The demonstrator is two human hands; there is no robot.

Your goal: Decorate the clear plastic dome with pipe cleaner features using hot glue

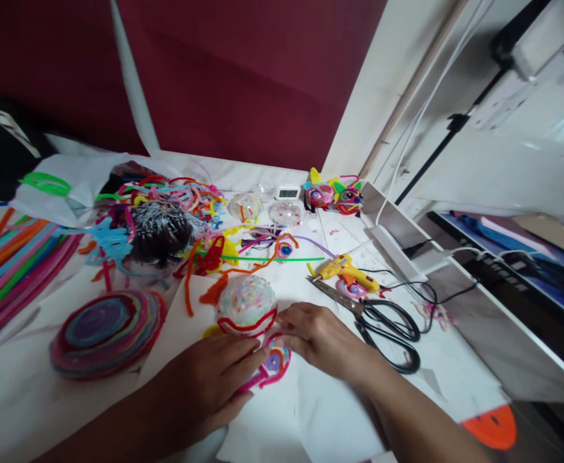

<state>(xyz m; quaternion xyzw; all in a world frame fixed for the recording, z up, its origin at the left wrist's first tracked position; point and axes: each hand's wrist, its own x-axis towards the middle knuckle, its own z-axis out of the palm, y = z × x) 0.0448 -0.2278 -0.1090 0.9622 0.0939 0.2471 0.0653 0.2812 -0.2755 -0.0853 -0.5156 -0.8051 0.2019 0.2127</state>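
Observation:
A clear dome with colourful specks (247, 299) stands in front of me, with a red pipe cleaner (249, 331) curving round its lower edge. Close below it is a pink pipe-cleaner piece (274, 363) with a round purple centre; whether the two are joined I cannot tell. My left hand (209, 379) has its fingers closed at the near side of the dome and over part of the pink piece. From the right, my right hand (318, 337) pinches at the dome's red-trimmed edge, its thumb by the pink piece. The fingertips partly cover the contact.
Black-handled scissors (363, 315) lie right of my right hand, by a yellow glue gun (346, 271) with a cord. A coiled multicoloured disc (110, 331) and pipe-cleaner bundles (21, 270) are at left. Behind are tangled pipe cleaners (175, 199), another dome (285, 213) and a small clock (287, 192).

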